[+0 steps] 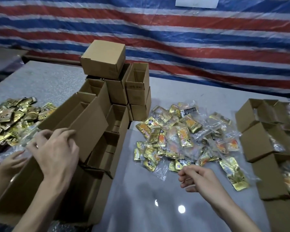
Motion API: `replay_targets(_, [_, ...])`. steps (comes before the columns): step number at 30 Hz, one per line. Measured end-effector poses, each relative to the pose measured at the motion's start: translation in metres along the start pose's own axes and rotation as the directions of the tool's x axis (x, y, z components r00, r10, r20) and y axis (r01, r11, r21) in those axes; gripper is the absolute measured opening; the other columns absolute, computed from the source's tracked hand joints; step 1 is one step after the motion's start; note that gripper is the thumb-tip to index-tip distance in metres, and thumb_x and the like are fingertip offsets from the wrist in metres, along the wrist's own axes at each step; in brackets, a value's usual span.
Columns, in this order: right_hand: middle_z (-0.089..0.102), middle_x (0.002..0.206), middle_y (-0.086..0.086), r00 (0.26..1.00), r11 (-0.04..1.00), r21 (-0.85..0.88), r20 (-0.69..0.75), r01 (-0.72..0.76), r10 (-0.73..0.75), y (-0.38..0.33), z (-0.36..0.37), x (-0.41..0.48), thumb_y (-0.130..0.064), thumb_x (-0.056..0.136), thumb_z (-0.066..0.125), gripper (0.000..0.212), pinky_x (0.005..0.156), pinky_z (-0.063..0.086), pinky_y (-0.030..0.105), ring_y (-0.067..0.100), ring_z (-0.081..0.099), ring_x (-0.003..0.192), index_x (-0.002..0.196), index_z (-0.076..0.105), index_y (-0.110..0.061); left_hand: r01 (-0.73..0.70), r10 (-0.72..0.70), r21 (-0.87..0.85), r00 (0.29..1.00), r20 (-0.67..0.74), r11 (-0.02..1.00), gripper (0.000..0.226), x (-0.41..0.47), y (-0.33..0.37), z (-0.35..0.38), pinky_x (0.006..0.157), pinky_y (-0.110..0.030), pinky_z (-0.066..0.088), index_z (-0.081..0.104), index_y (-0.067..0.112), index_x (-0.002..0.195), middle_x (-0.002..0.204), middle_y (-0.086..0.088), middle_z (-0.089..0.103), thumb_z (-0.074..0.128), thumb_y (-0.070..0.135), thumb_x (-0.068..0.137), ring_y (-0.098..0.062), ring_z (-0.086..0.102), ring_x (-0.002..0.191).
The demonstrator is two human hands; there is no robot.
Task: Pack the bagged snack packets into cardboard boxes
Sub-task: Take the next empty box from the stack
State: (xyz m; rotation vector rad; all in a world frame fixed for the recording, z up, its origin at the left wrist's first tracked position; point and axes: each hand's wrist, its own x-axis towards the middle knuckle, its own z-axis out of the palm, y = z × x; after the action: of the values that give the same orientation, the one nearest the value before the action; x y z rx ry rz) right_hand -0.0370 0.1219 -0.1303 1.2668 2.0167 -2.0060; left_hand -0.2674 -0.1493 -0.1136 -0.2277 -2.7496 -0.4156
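Observation:
An open, empty cardboard box (89,129) sits in front of me on the left, its flap standing up. My left hand (57,151) lies on that box with its fingers curled over the flap's near edge. My right hand (201,180) hovers above the grey table (141,198), fingers loosely curled and holding nothing, just short of the pile of clear-bagged gold snack packets (182,139) at centre right.
Empty boxes (119,97) are stacked behind, with a closed one (104,59) on top. Boxes holding bagged packets (261,143) line the right edge. Loose gold packets (12,121) are heaped far left, where another person's hand (12,161) reaches in. A striped tarp (191,39) hangs behind.

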Motion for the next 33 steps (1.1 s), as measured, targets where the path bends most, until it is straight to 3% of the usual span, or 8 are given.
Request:
replay_targets(6, [0.071, 0.071, 0.003, 1.0, 1.0, -0.003, 0.002, 0.011, -0.011, -0.001, 0.001, 0.004, -0.018, 0.101, 0.053, 0.029, 0.061, 0.049, 0.025, 0.014, 0.064, 0.063, 0.083, 0.072, -0.004, -0.046, 0.041, -0.262, 0.999, -0.026, 0.964, 0.036, -0.001, 0.02, -0.043, 0.101, -0.06, 0.038, 0.075, 0.021, 0.103, 0.119, 0.005, 0.066, 0.041, 0.026, 0.092, -0.029, 0.05, 0.122])
replay_targets(11, [0.074, 0.077, 0.0, 0.997, 0.999, 0.027, -0.069, 0.042, -0.04, 0.002, -0.004, 0.003, -0.03, 0.099, 0.057, 0.031, 0.065, 0.051, 0.027, 0.013, 0.066, 0.069, 0.084, 0.075, -0.011, -0.347, 0.32, -0.323, 0.938, -0.135, 0.88, 0.033, -0.03, 0.044, -0.058, 0.09, -0.065, 0.043, 0.076, 0.02, 0.099, 0.109, 0.017, 0.061, 0.044, 0.021, 0.092, -0.033, 0.055, 0.117])
replay_targets(15, [0.077, 0.091, -0.008, 0.976, 0.997, 0.037, -0.207, 0.071, -0.062, 0.007, -0.013, 0.002, -0.048, 0.092, 0.057, 0.034, 0.071, 0.054, 0.025, 0.004, 0.071, 0.081, 0.097, 0.074, -0.019, -0.516, 0.499, -0.366, 0.854, -0.149, 0.774, 0.028, -0.052, 0.065, -0.043, 0.102, -0.042, 0.03, 0.078, 0.024, 0.088, 0.105, 0.017, 0.067, 0.05, 0.02, 0.083, -0.028, 0.055, 0.113])
replay_targets(18, [0.073, 0.1, -0.008, 0.964, 0.994, 0.087, -0.264, 0.068, -0.043, 0.011, -0.022, 0.001, -0.048, 0.097, 0.051, 0.025, 0.074, 0.055, 0.024, 0.001, 0.07, 0.085, 0.1, 0.07, -0.032, -0.592, 0.614, -0.402, 0.785, -0.088, 0.699, 0.026, -0.071, 0.081, -0.02, 0.09, -0.034, 0.024, 0.079, 0.025, 0.084, 0.102, 0.014, 0.072, 0.057, 0.015, 0.076, -0.022, 0.051, 0.113])
replay_targets(23, [0.065, 0.074, -0.039, 0.97, 0.992, 0.117, -0.241, 0.044, -0.015, 0.027, -0.031, -0.004, -0.055, 0.095, 0.05, 0.03, 0.07, 0.059, 0.02, -0.015, 0.064, 0.076, 0.073, 0.071, -0.059, -0.631, 0.738, -0.487, 0.674, 0.041, 0.604, 0.031, -0.11, 0.089, 0.03, 0.087, -0.033, 0.028, 0.079, 0.025, 0.085, 0.1, 0.015, 0.073, 0.076, 0.003, 0.064, -0.017, 0.05, 0.112])
replay_targets(27, [0.077, 0.091, -0.007, 0.949, 0.998, 0.007, -0.311, -0.057, 0.056, 0.069, -0.038, 0.012, -0.023, 0.101, 0.055, 0.018, 0.082, 0.058, 0.036, 0.012, 0.071, 0.088, 0.096, 0.072, -0.021, -0.609, 0.796, -0.562, 0.585, 0.158, 0.56, 0.045, -0.134, 0.084, 0.071, 0.087, -0.029, 0.027, 0.079, 0.027, 0.083, 0.099, 0.018, 0.072, 0.089, -0.002, 0.051, -0.014, 0.05, 0.108])
replay_targets(30, [0.075, 0.077, 0.009, 0.931, 0.988, -0.017, -0.337, -0.153, 0.138, 0.104, -0.038, 0.028, 0.007, 0.089, 0.052, 0.026, 0.067, 0.057, 0.032, 0.016, 0.068, 0.07, 0.077, 0.069, -0.009, -0.607, 0.822, -0.575, 0.518, 0.237, 0.548, 0.044, -0.147, 0.08, 0.1, 0.085, -0.029, 0.031, 0.078, 0.029, 0.074, 0.092, 0.02, 0.073, 0.09, -0.002, 0.045, -0.012, 0.048, 0.103])
replay_targets(33, [0.068, 0.069, 0.007, 0.911, 0.96, -0.067, -0.341, -0.272, 0.234, 0.137, -0.03, 0.042, 0.01, 0.078, 0.055, 0.021, 0.06, 0.049, 0.029, 0.016, 0.06, 0.061, 0.074, 0.068, -0.006, -0.616, 0.84, -0.571, 0.395, 0.372, 0.543, 0.042, -0.163, 0.072, 0.123, 0.081, -0.026, 0.04, 0.074, 0.033, 0.062, 0.079, 0.024, 0.07, 0.092, 0.005, 0.037, -0.009, 0.05, 0.094])
